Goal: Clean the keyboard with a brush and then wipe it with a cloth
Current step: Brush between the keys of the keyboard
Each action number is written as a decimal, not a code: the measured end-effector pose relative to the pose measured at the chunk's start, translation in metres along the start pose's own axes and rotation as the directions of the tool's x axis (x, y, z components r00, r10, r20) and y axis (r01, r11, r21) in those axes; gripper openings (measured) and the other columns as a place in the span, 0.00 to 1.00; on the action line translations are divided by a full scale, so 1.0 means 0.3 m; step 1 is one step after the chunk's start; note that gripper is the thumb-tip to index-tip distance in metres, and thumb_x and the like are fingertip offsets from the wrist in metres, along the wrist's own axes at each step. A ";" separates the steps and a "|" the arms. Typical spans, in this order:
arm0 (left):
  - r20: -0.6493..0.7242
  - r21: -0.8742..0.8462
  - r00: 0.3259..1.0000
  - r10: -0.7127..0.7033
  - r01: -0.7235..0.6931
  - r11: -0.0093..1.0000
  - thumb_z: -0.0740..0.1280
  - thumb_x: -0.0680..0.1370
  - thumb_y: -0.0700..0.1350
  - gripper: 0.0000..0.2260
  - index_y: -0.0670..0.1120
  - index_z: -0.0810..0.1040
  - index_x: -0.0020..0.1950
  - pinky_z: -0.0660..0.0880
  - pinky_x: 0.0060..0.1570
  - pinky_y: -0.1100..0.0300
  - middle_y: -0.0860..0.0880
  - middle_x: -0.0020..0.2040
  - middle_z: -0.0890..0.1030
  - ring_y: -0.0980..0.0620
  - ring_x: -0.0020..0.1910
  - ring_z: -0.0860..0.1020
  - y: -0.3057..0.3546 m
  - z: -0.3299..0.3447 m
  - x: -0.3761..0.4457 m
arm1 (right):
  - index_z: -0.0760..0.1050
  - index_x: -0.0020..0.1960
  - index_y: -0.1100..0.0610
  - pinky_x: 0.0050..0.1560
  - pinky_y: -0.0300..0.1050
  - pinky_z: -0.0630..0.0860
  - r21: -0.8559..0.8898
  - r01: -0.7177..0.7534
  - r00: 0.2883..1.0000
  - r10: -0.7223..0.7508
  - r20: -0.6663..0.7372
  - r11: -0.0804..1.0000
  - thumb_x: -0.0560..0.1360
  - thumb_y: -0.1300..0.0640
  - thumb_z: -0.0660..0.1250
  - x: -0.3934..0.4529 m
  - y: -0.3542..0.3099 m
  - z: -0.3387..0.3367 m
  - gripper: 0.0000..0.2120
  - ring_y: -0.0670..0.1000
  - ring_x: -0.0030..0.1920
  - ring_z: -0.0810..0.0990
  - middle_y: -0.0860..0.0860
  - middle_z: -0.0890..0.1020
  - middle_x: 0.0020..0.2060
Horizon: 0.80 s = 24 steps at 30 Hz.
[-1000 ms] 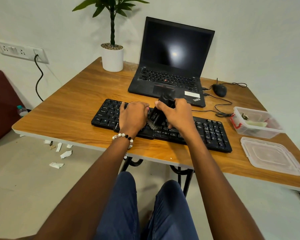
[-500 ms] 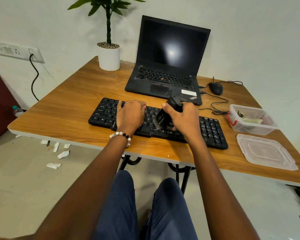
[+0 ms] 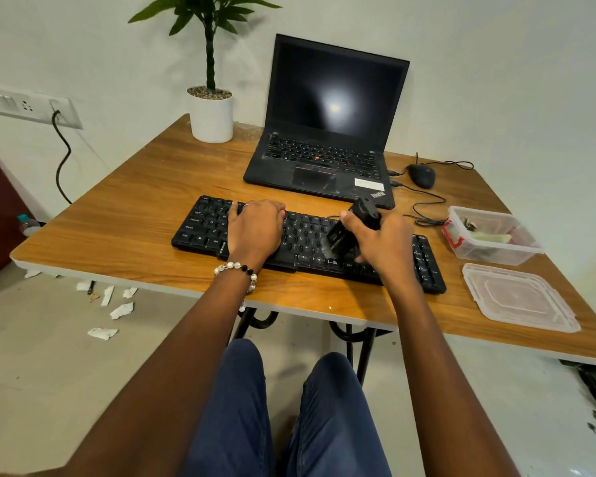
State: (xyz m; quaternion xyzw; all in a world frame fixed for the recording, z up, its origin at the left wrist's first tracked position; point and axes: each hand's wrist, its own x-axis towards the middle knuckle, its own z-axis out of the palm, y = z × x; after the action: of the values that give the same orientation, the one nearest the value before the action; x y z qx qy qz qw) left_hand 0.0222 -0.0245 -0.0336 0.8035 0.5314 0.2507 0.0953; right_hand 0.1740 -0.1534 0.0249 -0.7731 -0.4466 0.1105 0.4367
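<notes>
From the head camera, a black keyboard (image 3: 307, 244) lies across the near part of a wooden table (image 3: 135, 215), and everything else is placed around it. The left hand (image 3: 255, 228) rests flat on the keyboard's left half, fingers laid forward over the keys and holding nothing; a beaded bracelet (image 3: 236, 270) circles that wrist at the keyboard's near edge. The right hand (image 3: 381, 241) is over the keyboard's right-of-middle part, its fingers and thumb curled round a black brush (image 3: 350, 228), which tilts so its bristle end meets the keys near the bottom row while its handle end points up and away. Behind the keyboard sits an open laptop (image 3: 327, 125) with a dark screen; a white potted plant (image 3: 211, 111) stands behind and left of it. To the keyboard's right are a clear plastic container (image 3: 492, 235) and, nearer, its lid (image 3: 520, 297). A mouse (image 3: 422, 175) lies behind the keyboard's right end. No cloth can be picked out with certainty.
</notes>
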 end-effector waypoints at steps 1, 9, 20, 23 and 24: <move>-0.001 0.004 1.000 0.001 -0.001 1.000 0.55 0.83 0.51 0.15 0.54 0.77 0.65 0.52 0.74 0.45 0.53 0.63 0.79 0.52 0.65 0.73 0.000 0.000 0.000 | 0.80 0.47 0.59 0.29 0.42 0.79 -0.055 0.016 0.999 -0.017 -0.027 0.998 0.74 0.45 0.70 0.011 0.008 -0.011 0.16 0.52 0.33 0.83 0.54 0.84 0.41; -0.016 0.013 1.000 0.002 -0.002 1.000 0.56 0.83 0.51 0.14 0.54 0.77 0.64 0.53 0.73 0.45 0.52 0.62 0.80 0.50 0.64 0.74 0.002 0.002 0.002 | 0.79 0.48 0.61 0.24 0.38 0.77 0.103 0.030 0.992 -0.017 -0.124 0.994 0.74 0.44 0.70 0.058 -0.043 0.019 0.19 0.50 0.33 0.84 0.53 0.84 0.42; -0.032 0.030 0.999 0.011 -0.010 0.999 0.56 0.83 0.51 0.14 0.54 0.77 0.64 0.55 0.73 0.45 0.51 0.62 0.80 0.50 0.64 0.75 0.002 0.004 0.001 | 0.72 0.44 0.57 0.28 0.45 0.80 -0.114 -0.064 0.983 0.082 0.167 0.991 0.74 0.47 0.71 0.084 -0.092 -0.024 0.14 0.51 0.27 0.82 0.53 0.82 0.37; -0.030 0.024 1.000 0.005 -0.004 1.000 0.56 0.83 0.51 0.14 0.54 0.77 0.64 0.55 0.73 0.45 0.51 0.61 0.80 0.51 0.63 0.75 -0.002 0.007 0.005 | 0.76 0.50 0.60 0.23 0.40 0.76 -0.018 -0.019 1.000 0.019 0.023 1.000 0.74 0.45 0.70 0.094 -0.082 0.005 0.18 0.48 0.26 0.82 0.54 0.83 0.42; -0.029 0.019 1.000 0.004 -0.004 1.000 0.56 0.83 0.51 0.14 0.54 0.77 0.64 0.54 0.73 0.44 0.51 0.61 0.80 0.51 0.63 0.75 -0.003 0.009 0.005 | 0.77 0.50 0.61 0.24 0.42 0.77 -0.017 0.004 1.000 -0.004 -0.005 1.000 0.74 0.44 0.70 0.087 -0.081 0.021 0.19 0.49 0.28 0.82 0.54 0.83 0.43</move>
State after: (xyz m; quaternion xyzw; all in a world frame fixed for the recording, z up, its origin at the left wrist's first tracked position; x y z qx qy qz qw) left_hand 0.0232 -0.0225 -0.0358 0.8017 0.5336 0.2573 0.0794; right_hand 0.1711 -0.1239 0.0457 -0.7762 -0.4479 0.1039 0.4314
